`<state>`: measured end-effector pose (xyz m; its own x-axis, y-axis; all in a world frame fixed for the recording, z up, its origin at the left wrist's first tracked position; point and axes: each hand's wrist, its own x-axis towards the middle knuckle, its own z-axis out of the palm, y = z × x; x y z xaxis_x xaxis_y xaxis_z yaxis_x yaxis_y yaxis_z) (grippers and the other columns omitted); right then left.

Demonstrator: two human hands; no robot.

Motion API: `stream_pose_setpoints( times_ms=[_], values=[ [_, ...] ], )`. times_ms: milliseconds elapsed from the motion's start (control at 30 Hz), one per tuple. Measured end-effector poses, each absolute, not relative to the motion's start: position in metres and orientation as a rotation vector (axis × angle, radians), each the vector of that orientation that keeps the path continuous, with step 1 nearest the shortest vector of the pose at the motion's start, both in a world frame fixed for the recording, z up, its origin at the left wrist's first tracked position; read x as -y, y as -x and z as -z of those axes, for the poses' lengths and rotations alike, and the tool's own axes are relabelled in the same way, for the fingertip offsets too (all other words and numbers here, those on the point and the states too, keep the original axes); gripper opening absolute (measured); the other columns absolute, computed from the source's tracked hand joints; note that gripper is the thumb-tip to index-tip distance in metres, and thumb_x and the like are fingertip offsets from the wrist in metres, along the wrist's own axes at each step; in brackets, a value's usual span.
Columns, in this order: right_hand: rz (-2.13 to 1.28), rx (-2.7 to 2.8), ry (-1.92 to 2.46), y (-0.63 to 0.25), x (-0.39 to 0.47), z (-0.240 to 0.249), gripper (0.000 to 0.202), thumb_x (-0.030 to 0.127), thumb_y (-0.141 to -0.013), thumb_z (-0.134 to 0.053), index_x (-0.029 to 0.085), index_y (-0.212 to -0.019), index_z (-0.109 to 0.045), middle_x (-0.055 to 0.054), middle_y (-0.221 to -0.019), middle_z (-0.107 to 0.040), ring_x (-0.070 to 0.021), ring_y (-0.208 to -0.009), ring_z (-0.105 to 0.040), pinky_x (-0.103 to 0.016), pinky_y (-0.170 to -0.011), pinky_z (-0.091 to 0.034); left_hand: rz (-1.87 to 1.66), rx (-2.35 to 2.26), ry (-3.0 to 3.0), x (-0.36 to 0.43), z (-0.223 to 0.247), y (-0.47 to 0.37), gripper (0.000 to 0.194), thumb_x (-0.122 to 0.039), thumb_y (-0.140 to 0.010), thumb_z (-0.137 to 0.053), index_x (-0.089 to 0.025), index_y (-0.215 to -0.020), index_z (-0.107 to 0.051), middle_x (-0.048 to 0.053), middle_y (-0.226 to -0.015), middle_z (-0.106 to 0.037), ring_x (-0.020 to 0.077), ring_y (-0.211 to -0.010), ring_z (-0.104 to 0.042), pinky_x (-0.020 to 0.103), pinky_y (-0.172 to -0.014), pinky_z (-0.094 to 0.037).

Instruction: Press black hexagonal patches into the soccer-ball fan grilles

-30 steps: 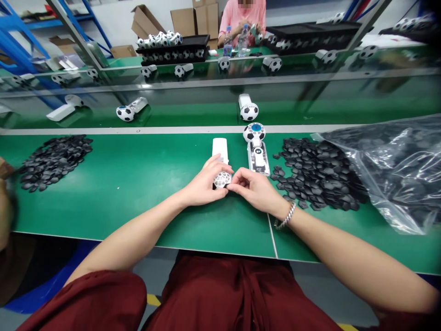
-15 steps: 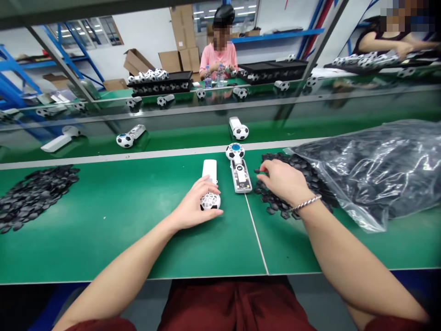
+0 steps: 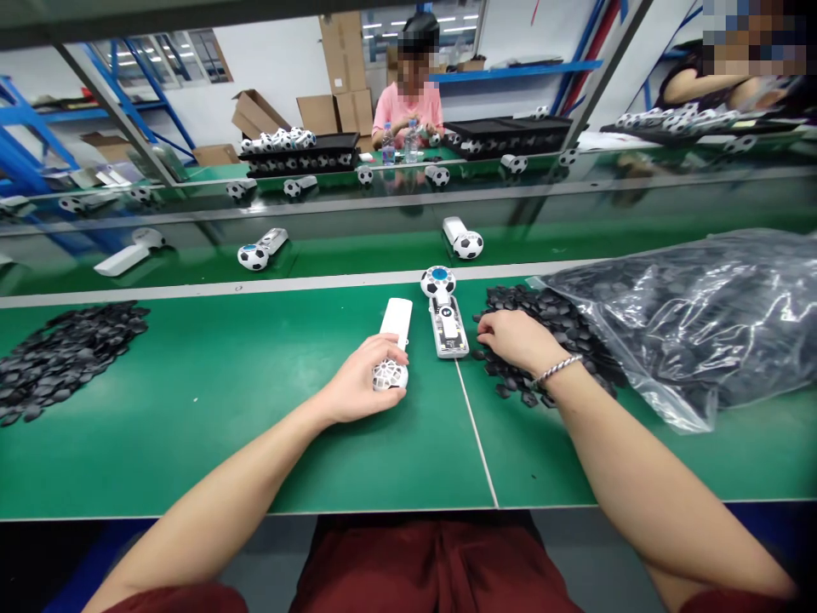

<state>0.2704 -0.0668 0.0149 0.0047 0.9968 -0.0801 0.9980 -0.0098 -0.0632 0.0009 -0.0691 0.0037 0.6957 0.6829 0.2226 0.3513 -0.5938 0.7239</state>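
Note:
My left hand point(image 3: 363, 379) is closed round the ball-shaped head of a white device point(image 3: 397, 318), whose head has an open lattice pattern and whose flat handle points away from me. Its fingers lie over the head and the thumb presses the near side. My right hand point(image 3: 516, 339) has its fingers drawn together at the left edge of a pile of small black pieces point(image 3: 562, 311); what is between the fingertips is hidden. Between the hands lies a second device point(image 3: 449, 328), its handle open on inner parts, with a blue disc on its football-patterned head.
A clear plastic bag point(image 3: 715, 315) of black pieces lies at the right. Another black heap point(image 3: 70, 353) is on the left. Football-patterned devices point(image 3: 469, 245) rest on the green belt point(image 3: 357, 247) beyond the pale strip. A co-worker point(image 3: 408, 106) sits across, near two bottles.
The device under my left hand has turned slightly, its handle end swinging right. My right hand's fingers have drawn together at the black pile. Devices on the near belt have shifted right.

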Motion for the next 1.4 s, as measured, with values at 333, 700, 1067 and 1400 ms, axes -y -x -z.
stream_pose_setpoints(
  times_ms=[333,700,1067,1400],
  values=[
    [-0.145,-2.409,-2.429,-0.271,0.07,-0.022,0.029,0.015,-0.085,-0.041,0.012,-0.101,-0.065,-0.013,-0.102,-0.066,-0.0232,-0.092,-0.062,-0.033,-0.082,-0.046,-0.59,-1.227,-2.037,0.064,-0.006,0.006,0.065,-0.045,-0.056,-0.074,-0.019,-0.109,-0.046,0.008,-0.112,-0.043,0.026,-0.106,-0.048,0.042,-0.089,-0.045],
    [0.486,-3.111,-2.204,-0.224,0.091,-0.023,0.013,0.03,-0.081,-0.052,0.021,-0.084,-0.061,-0.002,-0.081,-0.069,-0.0155,-0.071,-0.063,-0.027,-0.068,-0.05,-0.413,-1.203,-2.077,0.057,-0.027,0.022,0.056,-0.027,-0.055,-0.07,-0.019,-0.107,-0.05,0.006,-0.11,-0.05,0.0233,-0.099,-0.052,0.038,-0.088,-0.044],
    [0.754,-3.16,-1.947,-0.198,0.087,-0.026,0.009,0.026,-0.08,-0.055,0.02,-0.081,-0.061,-0.002,-0.08,-0.067,-0.0151,-0.073,-0.061,-0.027,-0.068,-0.048,-0.407,-1.15,-2.11,0.052,-0.028,0.03,0.054,-0.019,-0.058,-0.064,-0.018,-0.11,-0.051,0.006,-0.108,-0.055,0.0226,-0.095,-0.054,0.035,-0.081,-0.045],
    [0.745,-3.256,-1.47,-0.168,0.078,-0.022,0.012,0.021,-0.084,-0.051,0.019,-0.085,-0.062,-0.003,-0.085,-0.066,-0.0156,-0.08,-0.059,-0.03,-0.076,-0.047,-0.409,-1.103,-2.117,0.048,-0.023,0.031,0.056,-0.02,-0.057,-0.065,-0.014,-0.11,-0.049,0.009,-0.11,-0.053,0.0245,-0.1,-0.053,0.036,-0.085,-0.044]
  ],
)
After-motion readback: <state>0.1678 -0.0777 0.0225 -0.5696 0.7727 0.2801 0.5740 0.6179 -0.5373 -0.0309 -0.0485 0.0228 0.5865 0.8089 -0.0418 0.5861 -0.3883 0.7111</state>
